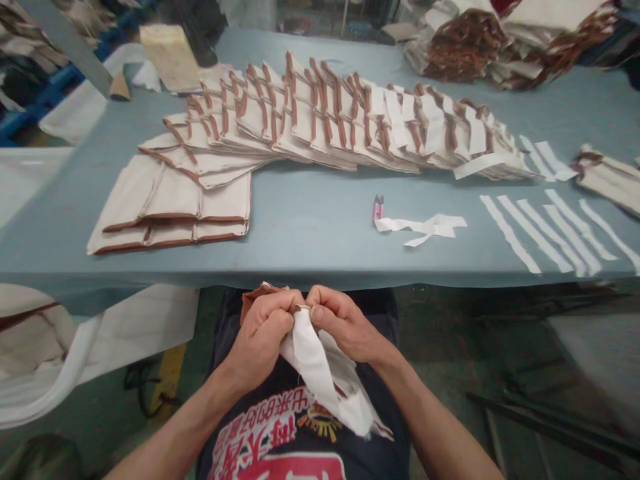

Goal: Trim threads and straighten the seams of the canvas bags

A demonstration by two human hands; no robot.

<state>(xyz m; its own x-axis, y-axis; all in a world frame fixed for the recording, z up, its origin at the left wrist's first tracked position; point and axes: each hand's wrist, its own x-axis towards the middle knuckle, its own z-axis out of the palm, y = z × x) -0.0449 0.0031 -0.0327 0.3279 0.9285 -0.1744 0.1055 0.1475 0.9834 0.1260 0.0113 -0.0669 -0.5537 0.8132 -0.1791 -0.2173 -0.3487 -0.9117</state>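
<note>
Off table's [310, 253] near edge, above our lap: our left hand [265, 330] and right hand [345, 323] nearly meeting, fingers pinched closed on brown-trimmed cream fabric piece [345, 373], white strip [313, 353] hanging between. Pink-handled thread snips [379, 209] lie near table's near edge.

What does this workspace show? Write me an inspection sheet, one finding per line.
Surface: table covered in blue-green
Job's things: fanned fabric panels, brown-trimmed; flat panels at left
Clutter: pink thread snips, loose white strips at right
Hands: left hand and right hand, fingers pinching gathered fabric with a white strip
Cables: black loops below table, possibly cable
Surroundings: fabric bundles at far right
</note>
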